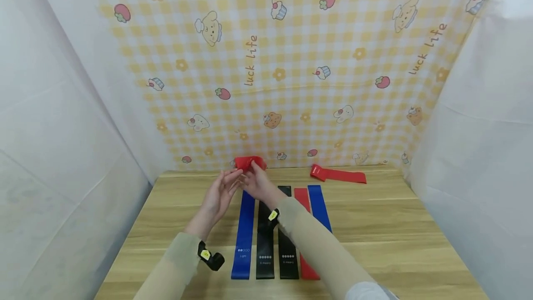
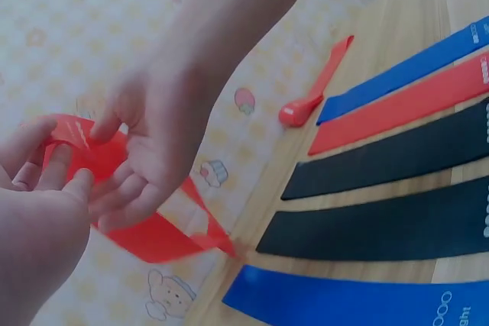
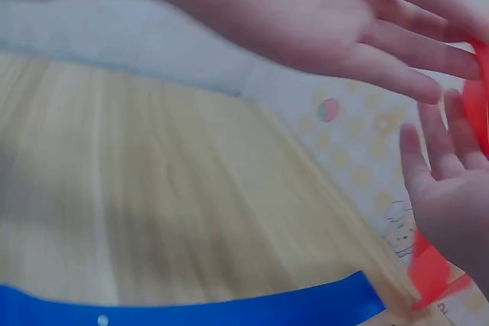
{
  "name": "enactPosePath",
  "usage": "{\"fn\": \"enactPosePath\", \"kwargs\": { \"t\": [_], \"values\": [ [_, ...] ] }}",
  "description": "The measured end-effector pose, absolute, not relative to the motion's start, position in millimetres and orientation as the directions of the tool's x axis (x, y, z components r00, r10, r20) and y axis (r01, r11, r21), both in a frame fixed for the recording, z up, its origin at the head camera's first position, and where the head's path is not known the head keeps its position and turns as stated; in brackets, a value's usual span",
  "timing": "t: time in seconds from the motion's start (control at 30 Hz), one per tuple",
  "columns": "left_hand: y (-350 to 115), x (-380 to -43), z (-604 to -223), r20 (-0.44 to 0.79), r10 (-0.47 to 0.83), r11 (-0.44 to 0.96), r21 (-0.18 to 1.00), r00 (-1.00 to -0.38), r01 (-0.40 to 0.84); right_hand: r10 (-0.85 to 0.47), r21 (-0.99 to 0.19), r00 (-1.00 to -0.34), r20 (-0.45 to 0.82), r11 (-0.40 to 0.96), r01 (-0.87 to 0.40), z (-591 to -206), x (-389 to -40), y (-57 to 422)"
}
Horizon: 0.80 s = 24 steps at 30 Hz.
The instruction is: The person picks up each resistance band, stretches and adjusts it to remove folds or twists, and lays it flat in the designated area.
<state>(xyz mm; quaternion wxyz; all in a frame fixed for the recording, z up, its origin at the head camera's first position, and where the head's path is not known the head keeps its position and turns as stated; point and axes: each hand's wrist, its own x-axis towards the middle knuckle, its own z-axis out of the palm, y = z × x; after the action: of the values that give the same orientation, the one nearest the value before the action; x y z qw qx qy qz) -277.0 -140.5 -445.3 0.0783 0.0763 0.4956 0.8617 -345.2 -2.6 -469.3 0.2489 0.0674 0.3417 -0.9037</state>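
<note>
A red resistance band (image 1: 243,163) is raised at the back edge of the table, twisted and partly looped. My left hand (image 1: 217,196) holds it with the fingertips at its near left side. From the right, my right hand (image 1: 259,183) pinches the same band between thumb and fingers. The left wrist view shows the band (image 2: 157,242) hanging in a loop below the right hand (image 2: 164,135), with the left hand (image 2: 38,219) close beside it. Fingers hide part of the band.
Side by side on the wooden table (image 1: 374,226) lie a blue band (image 1: 241,263), two black bands (image 1: 265,263) (image 1: 288,258), a red band (image 1: 307,267) and another blue band (image 1: 319,207). A folded red band (image 1: 343,176) lies at the back right. A checked cloth (image 1: 291,50) hangs behind.
</note>
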Motion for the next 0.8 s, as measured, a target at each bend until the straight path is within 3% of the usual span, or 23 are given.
{"fn": "enactPosePath", "kwargs": {
  "t": [0.37,0.8],
  "values": [
    [-124.2,-261.0,-431.3,0.149,0.288,-0.546,0.837,-0.946,-0.035,-0.283,-0.445,-0.905,-0.318,-0.798,0.406,-454.6,-359.4,36.8],
    [-115.2,-229.2,-425.3,0.067,0.355,-0.600,0.781,-0.933,-0.172,-0.214,-0.345,-0.928,-0.305,-0.884,0.317,-443.3,-366.9,87.5]
  ]
}}
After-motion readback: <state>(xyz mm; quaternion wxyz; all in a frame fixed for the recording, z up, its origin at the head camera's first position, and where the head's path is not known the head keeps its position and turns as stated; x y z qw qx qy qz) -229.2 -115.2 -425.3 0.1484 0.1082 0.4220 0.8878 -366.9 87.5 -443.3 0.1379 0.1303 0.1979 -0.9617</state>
